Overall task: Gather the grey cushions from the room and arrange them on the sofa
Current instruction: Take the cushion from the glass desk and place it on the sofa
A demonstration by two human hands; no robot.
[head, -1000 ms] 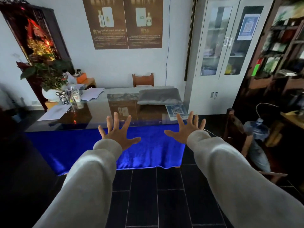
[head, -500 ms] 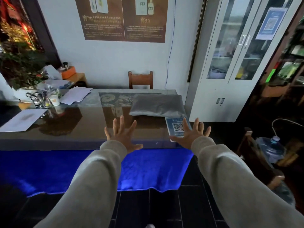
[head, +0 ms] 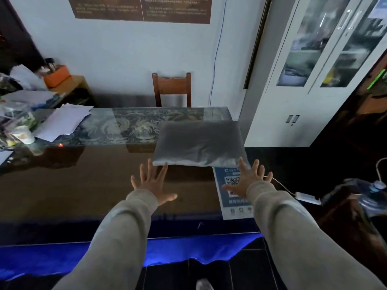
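Observation:
A grey cushion (head: 200, 143) lies flat on the right part of a glass-topped table (head: 83, 181). My left hand (head: 151, 184) is stretched out over the glass with fingers spread, its fingertips at the cushion's near left corner. My right hand (head: 248, 181) is also spread open, fingertips at the cushion's near right corner, above a blue QR-code sheet (head: 232, 189). Both hands hold nothing. No sofa is in view.
A wooden chair (head: 171, 90) stands behind the table against the wall. Papers (head: 62, 120), a cup (head: 24, 133) and clutter fill the table's left end. A white glass-door cabinet (head: 314, 80) stands at right. A blue cloth (head: 188, 251) hangs off the front edge; a water bottle (head: 372, 195) sits at right.
I have stepped closer to the table. Both open hands have reached forward over the glass, from short of the table to the cushion's near corners.

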